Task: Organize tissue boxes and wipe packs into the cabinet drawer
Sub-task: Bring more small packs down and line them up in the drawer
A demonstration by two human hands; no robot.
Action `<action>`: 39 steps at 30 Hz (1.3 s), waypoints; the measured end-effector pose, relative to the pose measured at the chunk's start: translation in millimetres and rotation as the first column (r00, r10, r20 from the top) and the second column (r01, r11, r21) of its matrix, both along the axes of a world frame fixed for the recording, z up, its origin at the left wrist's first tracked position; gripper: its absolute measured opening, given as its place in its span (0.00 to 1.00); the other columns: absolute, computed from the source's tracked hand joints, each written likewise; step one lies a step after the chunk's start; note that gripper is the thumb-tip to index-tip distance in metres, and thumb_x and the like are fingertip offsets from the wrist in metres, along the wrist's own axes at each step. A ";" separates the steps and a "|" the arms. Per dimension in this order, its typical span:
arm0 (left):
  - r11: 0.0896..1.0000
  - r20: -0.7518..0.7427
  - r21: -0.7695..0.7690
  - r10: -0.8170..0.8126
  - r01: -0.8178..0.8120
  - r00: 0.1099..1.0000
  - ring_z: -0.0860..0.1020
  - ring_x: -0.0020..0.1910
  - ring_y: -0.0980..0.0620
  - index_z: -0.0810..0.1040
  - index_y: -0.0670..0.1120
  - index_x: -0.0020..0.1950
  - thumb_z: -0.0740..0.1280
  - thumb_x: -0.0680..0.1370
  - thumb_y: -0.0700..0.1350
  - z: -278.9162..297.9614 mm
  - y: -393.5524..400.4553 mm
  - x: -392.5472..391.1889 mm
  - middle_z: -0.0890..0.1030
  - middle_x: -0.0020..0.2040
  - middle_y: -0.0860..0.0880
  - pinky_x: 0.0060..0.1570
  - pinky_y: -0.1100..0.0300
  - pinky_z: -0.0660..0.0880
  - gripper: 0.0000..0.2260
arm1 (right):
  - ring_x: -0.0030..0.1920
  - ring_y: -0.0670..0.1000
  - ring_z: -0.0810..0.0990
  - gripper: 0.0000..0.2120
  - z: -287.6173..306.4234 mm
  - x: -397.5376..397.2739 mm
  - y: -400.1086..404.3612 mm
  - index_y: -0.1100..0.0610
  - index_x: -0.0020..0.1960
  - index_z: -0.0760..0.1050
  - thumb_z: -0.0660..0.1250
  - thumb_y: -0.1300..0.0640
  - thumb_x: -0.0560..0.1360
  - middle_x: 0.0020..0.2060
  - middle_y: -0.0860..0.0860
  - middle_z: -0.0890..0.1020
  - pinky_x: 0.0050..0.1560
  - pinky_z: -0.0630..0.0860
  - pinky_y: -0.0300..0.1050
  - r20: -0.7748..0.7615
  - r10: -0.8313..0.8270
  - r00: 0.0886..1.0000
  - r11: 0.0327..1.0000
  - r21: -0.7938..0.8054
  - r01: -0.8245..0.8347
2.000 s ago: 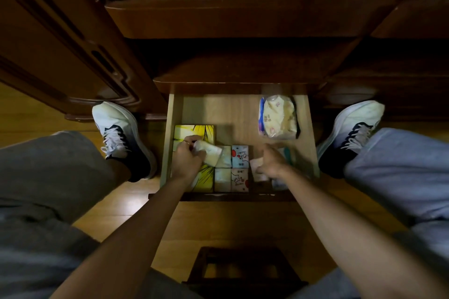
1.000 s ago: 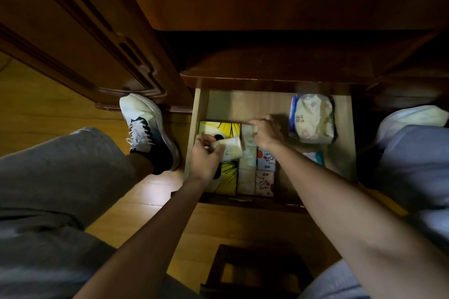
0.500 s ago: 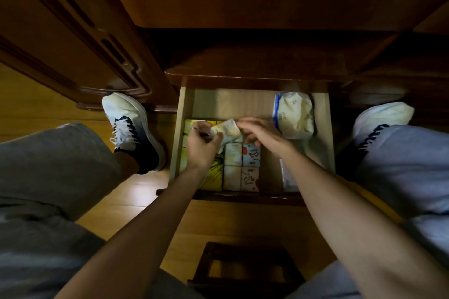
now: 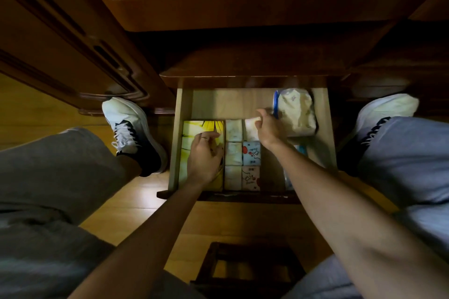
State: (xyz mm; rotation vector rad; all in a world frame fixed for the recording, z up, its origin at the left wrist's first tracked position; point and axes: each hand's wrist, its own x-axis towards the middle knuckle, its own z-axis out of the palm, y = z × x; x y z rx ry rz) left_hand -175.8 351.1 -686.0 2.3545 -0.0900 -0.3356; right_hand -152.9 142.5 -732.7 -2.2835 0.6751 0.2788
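The pale wooden drawer is pulled out between my feet. A yellow patterned tissue box lies along its left side. Beside it small tissue packs stand in two columns, with a blue one and a pink one. My right hand holds a cream tissue pack at the far end of the right column. My left hand rests on the yellow box, fingers loosely curled, holding nothing that I can see. A large wipe pack lies in the back right corner.
More packs lie partly hidden under my right forearm. A dark cabinet door stands open at left. An upper drawer juts out above. My white shoes flank the drawer. A dark wooden stool sits below on the wood floor.
The cream pack passed from my left hand to my right, which set it at the far end of the right column. My left hand dropped onto the yellow box.
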 end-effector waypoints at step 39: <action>0.991 -0.012 0.103 -0.082 0.083 0.997 0.78 0.58 0.45 0.79 0.49 0.66 0.68 0.79 0.46 8.4 7.0 3.3 0.78 0.63 0.47 0.49 0.49 0.80 0.15 | 0.49 0.49 0.81 0.23 79.4 -45.9 19.3 0.46 0.62 0.69 0.75 0.59 0.73 0.55 0.49 0.77 0.38 0.80 0.40 -0.009 0.220 0.976 0.976 0.011 -0.220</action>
